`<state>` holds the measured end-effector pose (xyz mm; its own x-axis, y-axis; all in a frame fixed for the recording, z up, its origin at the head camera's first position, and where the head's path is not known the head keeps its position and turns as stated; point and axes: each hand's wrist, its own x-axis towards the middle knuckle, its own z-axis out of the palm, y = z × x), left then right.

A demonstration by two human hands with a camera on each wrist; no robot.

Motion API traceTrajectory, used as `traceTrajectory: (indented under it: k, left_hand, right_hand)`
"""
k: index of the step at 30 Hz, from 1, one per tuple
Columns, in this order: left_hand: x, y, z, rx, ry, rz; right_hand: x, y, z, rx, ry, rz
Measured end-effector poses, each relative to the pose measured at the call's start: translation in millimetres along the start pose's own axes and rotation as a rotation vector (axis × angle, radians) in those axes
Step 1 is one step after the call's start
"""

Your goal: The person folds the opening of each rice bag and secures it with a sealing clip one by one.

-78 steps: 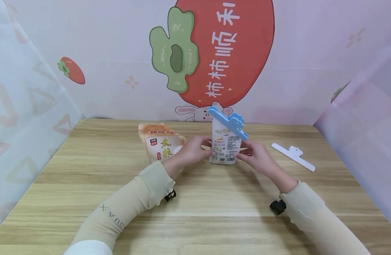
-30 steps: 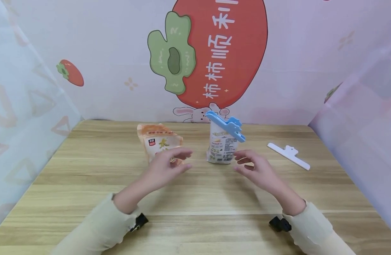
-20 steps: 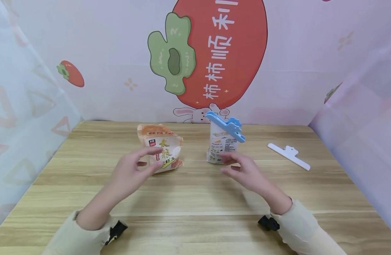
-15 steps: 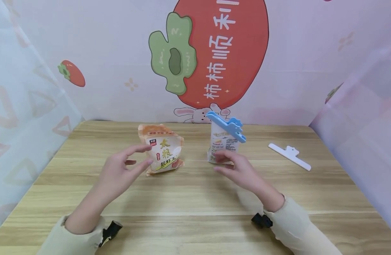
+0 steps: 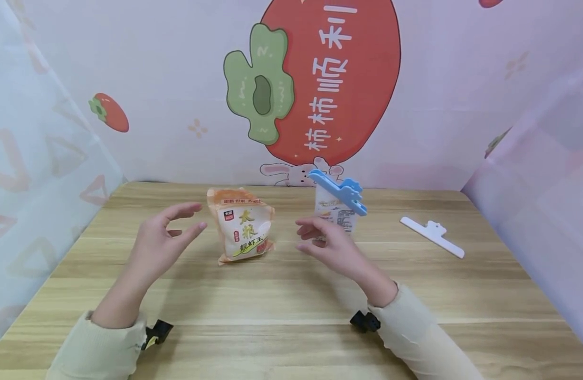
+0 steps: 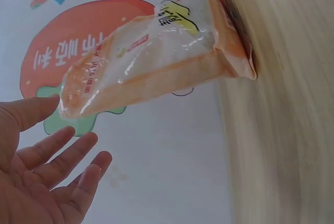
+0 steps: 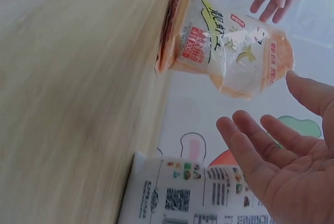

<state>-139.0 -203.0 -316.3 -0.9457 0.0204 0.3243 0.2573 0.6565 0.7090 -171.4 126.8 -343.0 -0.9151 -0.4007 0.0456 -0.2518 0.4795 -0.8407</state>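
An orange-and-white plastic food bag (image 5: 246,227) stands on the table between the two hands. My left hand (image 5: 158,245) is at its left, fingers loosely bent and thumb apart, holding nothing. On the bag's other side my right hand (image 5: 336,250) hovers with relaxed fingers, also holding nothing. Behind that hand stands a smaller white printed bag (image 5: 345,220), its lower part hidden; a blue sealing clip (image 5: 341,192) sits slanted across its top. In the right wrist view, the orange bag (image 7: 229,46) rises beyond my right fingers (image 7: 255,140).
A white sealing clip (image 5: 432,236) lies on the wooden table (image 5: 272,348) at the right. The printed backdrop (image 5: 168,153) stands directly behind the table, with fabric walls at both sides. A small black camera is strapped at each wrist.
Both hands have let go of the white bag with the blue clip. The left hand has moved left past the orange bag; the right has moved left, in front of the white bag.
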Motion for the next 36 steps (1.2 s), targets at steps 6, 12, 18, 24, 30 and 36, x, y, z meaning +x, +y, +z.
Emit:
traceTrajectory:
  k: [6, 12, 18, 24, 30, 36]
  left_hand:
    - [7.4, -11.8, 4.1, 0.001, -0.072, -0.029]
    - [14.0, -20.3, 11.6, -0.001, -0.135, -0.049]
    - [17.7, -24.1, 13.4, 0.013, -0.164, -0.041]
    - [24.8, -28.7, 19.1, -0.006, -0.225, -0.043]
    - [29.0, -32.3, 24.5, -0.022, -0.281, -0.074]
    - [29.2, -33.6, 26.5, -0.041, -0.303, -0.069]
  right_hand:
    - [12.4, -4.6, 10.9, 0.003, -0.028, 0.003]
    - [24.5, -9.2, 20.5, -0.031, -0.041, 0.04]
    - [36.0, -6.5, 28.1, -0.059, -0.044, 0.091]
    - [47.0, -3.8, 34.2, -0.036, -0.052, 0.107]
    - [56.9, -2.5, 40.2, 0.003, -0.081, 0.126]
    - [64.6, -3.2, 43.4, 0.023, -0.108, 0.108]
